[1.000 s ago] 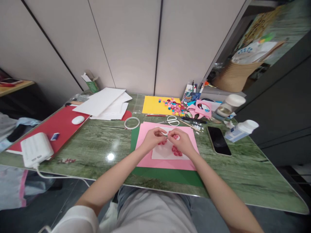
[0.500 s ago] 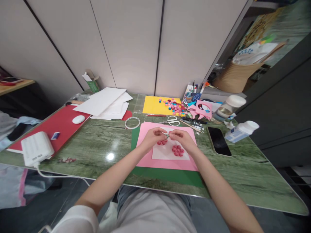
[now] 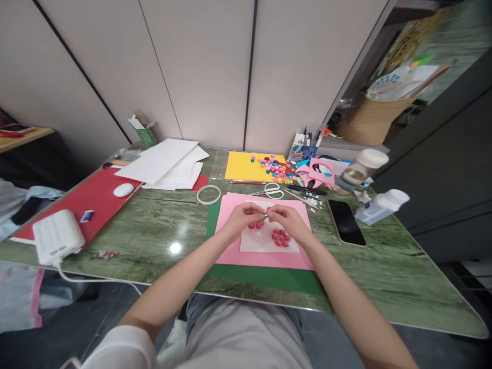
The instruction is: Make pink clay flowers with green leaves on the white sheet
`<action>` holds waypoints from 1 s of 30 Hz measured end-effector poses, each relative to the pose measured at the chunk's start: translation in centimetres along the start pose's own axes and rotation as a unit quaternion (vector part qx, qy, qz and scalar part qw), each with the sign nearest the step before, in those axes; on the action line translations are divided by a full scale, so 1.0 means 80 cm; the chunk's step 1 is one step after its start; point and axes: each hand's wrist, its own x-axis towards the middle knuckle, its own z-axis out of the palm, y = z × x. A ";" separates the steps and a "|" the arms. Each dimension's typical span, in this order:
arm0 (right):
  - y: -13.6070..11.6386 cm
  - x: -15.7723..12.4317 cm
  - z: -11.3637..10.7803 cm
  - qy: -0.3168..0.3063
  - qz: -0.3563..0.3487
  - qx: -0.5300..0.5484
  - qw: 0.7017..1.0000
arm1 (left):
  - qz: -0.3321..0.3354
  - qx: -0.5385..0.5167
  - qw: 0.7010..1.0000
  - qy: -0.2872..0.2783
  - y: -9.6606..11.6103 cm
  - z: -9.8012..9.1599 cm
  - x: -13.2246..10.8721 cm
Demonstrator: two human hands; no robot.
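Observation:
Both hands meet above a white sheet [image 3: 253,245], fingertips nearly together. My left hand [image 3: 242,219] is closed in a pinch on a small dark green piece [image 3: 264,217], too small to identify. My right hand [image 3: 286,219] pinches at the other side of that piece. Under the fingers sits a partly hidden cluster of red-pink rolled pellets [image 3: 256,225]. A second, flower-shaped cluster [image 3: 281,237] lies nearer me on the sheet. Pink paper [image 3: 230,253] and, below it, green paper [image 3: 265,278] lie beneath the white sheet.
Behind the hands are scissors [image 3: 273,191], a tape roll [image 3: 208,195] and yellow paper [image 3: 238,165] with many coloured pellets. A phone [image 3: 346,222] and white bottle [image 3: 382,206] stand to the right. Leftward lie white sheets [image 3: 161,160], red paper [image 3: 102,205] and a power bank [image 3: 58,236].
The hands keep nearly the same pose over the sheet, and slightly more of the green piece shows between the fingertips. The whole view has shifted very slightly.

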 end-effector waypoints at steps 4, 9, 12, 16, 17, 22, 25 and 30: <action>0.001 0.001 0.000 -0.003 0.008 0.003 1.000 | -0.001 -0.012 1.000 0.003 -0.001 -0.002 0.000; 0.002 0.002 -0.004 0.017 0.015 0.013 1.000 | -0.010 -0.040 0.999 0.018 -0.001 -0.005 0.001; 0.002 0.002 -0.009 0.029 0.010 0.027 0.999 | -0.017 -0.061 0.998 0.019 -0.001 -0.006 0.001; 0.005 0.003 -0.015 0.038 -0.006 0.022 0.999 | -0.012 -0.068 0.997 0.023 -0.001 -0.006 0.001; 0.006 0.004 -0.016 0.038 -0.008 0.018 0.999 | -0.008 -0.067 0.997 0.025 -0.001 -0.006 0.001; 0.007 0.005 -0.018 0.039 -0.013 0.007 0.999 | 0.000 -0.062 0.998 0.028 -0.003 -0.006 0.001; 0.007 0.005 -0.017 0.038 -0.012 0.005 0.999 | 0.003 -0.059 0.998 0.024 -0.002 -0.006 0.001; 0.013 0.006 -0.010 0.051 -0.023 -0.047 0.997 | 0.023 -0.041 0.999 0.005 -0.003 -0.005 0.001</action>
